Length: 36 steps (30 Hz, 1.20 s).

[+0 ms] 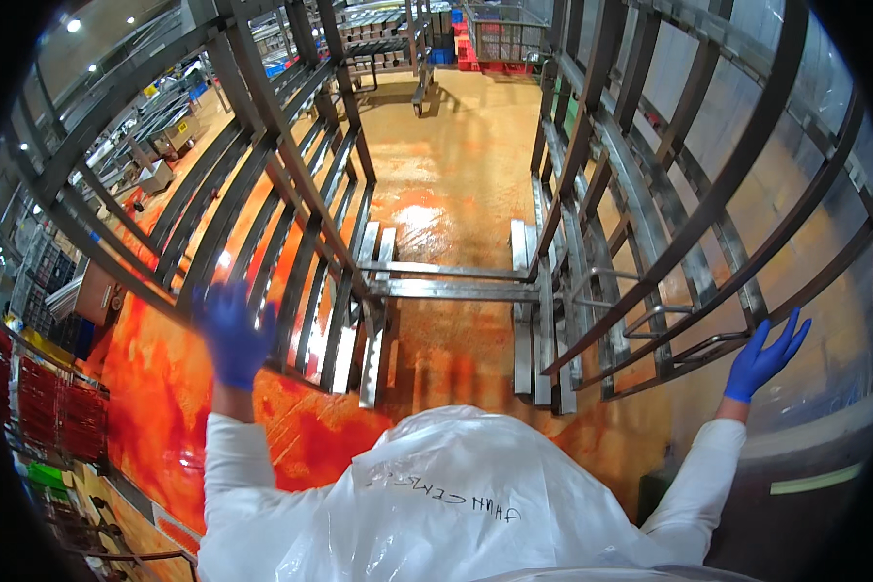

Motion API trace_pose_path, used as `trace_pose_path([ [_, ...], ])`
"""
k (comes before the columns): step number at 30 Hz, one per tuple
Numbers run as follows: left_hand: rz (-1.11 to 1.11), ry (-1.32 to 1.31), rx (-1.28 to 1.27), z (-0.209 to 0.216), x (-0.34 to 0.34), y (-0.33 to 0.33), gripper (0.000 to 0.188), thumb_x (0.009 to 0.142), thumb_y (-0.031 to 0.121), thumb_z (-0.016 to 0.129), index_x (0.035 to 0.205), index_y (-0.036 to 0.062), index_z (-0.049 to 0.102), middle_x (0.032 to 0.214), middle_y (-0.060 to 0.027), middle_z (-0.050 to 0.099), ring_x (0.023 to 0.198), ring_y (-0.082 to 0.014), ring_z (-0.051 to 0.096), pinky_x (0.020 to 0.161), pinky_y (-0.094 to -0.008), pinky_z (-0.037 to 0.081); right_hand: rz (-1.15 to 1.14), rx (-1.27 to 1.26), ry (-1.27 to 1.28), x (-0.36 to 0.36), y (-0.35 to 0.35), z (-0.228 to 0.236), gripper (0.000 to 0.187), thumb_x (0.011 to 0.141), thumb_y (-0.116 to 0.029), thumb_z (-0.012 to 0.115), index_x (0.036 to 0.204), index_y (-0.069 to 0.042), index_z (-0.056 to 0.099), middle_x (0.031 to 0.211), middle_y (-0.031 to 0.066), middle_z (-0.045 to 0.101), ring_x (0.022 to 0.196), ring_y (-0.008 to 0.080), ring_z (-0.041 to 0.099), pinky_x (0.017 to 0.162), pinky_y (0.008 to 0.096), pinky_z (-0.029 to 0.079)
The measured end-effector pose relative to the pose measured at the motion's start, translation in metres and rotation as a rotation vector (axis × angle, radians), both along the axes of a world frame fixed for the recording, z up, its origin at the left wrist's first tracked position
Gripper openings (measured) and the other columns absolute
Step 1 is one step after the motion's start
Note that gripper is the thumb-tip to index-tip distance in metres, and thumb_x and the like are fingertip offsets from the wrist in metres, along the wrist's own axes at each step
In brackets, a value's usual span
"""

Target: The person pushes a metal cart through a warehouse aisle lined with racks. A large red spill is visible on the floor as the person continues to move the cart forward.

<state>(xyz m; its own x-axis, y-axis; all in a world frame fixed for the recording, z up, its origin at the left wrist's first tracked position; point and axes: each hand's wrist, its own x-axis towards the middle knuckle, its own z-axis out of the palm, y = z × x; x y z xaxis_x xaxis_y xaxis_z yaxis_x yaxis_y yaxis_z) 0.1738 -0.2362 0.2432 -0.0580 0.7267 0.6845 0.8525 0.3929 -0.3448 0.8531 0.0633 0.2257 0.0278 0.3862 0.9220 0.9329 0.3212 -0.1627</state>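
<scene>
A tall metal rack stands before me, its left side (238, 184) and right side (650, 184) made of dark uprights with rows of slotted rails. Low metal crossbars (451, 288) join the two sides near the floor. My left hand (233, 339), blue-gloved and a little blurred, is raised by the near edge of the left side, fingers spread. It appears to hold nothing; whether it touches the frame I cannot tell. Beside the near lower bar of the right side, my right hand (761, 361) reaches out with fingers stretched and apart, holding nothing. Both arms wear white sleeves.
Orange floor (436, 184), wet and shiny, lies between the rack's sides; red liquid (165, 407) spreads at left. A wheeled metal rack (388, 53) and a mesh cage (506, 39) stand far back. Clear plastic sheeting (824, 320) hangs at right. Red crates (63, 407) sit at far left.
</scene>
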Motion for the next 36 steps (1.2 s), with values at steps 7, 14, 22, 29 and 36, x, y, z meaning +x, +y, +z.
trace_pose_path([
  [7, -0.193, -0.159, 0.126, -0.045, -0.012, 0.012, 0.035, 0.081, 0.031, 0.07, 0.105, 0.0058, 0.065, 0.094, -0.0117, 0.063, 0.083, -0.0317, 0.062, 0.073, -0.046, 0.047, 0.297, -0.141, 0.1, -0.032, 0.097, -0.055, 0.062, 0.1, -0.021, 0.056, 0.153, 0.003, 0.035, 0.154, 0.0226, 0.043, 0.142, 0.0366, 0.043, 0.118, 0.0449, 0.03],
  [14, -0.119, -0.213, 0.075, -0.045, 0.059, 0.012, 0.039, 0.077, 0.032, 0.067, 0.105, 0.0059, 0.065, 0.088, -0.0105, 0.062, 0.077, -0.03, 0.06, 0.071, -0.045, 0.045, 0.205, -0.183, 0.171, 0.011, 0.179, -0.057, 0.056, 0.102, -0.018, 0.058, 0.151, 0.0, 0.038, 0.149, 0.0166, 0.05, 0.135, 0.0297, 0.049, 0.112, 0.0425, 0.034],
  [22, 0.007, -0.206, 0.172, -0.032, 0.161, 0.043, 0.031, 0.078, 0.034, 0.069, 0.098, 0.0105, 0.067, 0.078, -0.0037, 0.061, 0.069, -0.0242, 0.057, 0.066, -0.0402, 0.041, 0.472, -0.122, 0.353, 0.033, 0.261, -0.048, 0.071, 0.092, 0.001, 0.063, 0.156, -0.007, 0.034, 0.151, 0.0118, 0.048, 0.136, 0.0247, 0.048, 0.113, 0.0391, 0.033],
  [29, 0.122, -0.276, 0.152, -0.03, 0.219, 0.082, 0.022, 0.076, 0.026, 0.075, 0.091, 0.0113, 0.066, 0.071, -0.0057, 0.062, 0.063, -0.0274, 0.06, 0.061, -0.0396, 0.044, 0.54, -0.281, 0.364, 0.062, 0.32, -0.041, 0.07, 0.088, -0.01, 0.073, 0.15, -0.002, 0.043, 0.141, 0.0161, 0.059, 0.128, 0.0267, 0.059, 0.107, 0.0381, 0.045],
  [36, 0.2, -0.293, 0.159, -0.029, 0.242, 0.094, 0.018, 0.076, 0.021, 0.074, 0.086, 0.0082, 0.066, 0.067, -0.007, 0.06, 0.059, -0.0279, 0.061, 0.056, -0.0401, 0.045, 0.428, -0.317, 0.338, 0.048, 0.346, -0.021, 0.072, 0.088, -0.03, 0.079, 0.146, 0.0, 0.048, 0.135, 0.0175, 0.063, 0.124, 0.0289, 0.062, 0.104, 0.0382, 0.047],
])
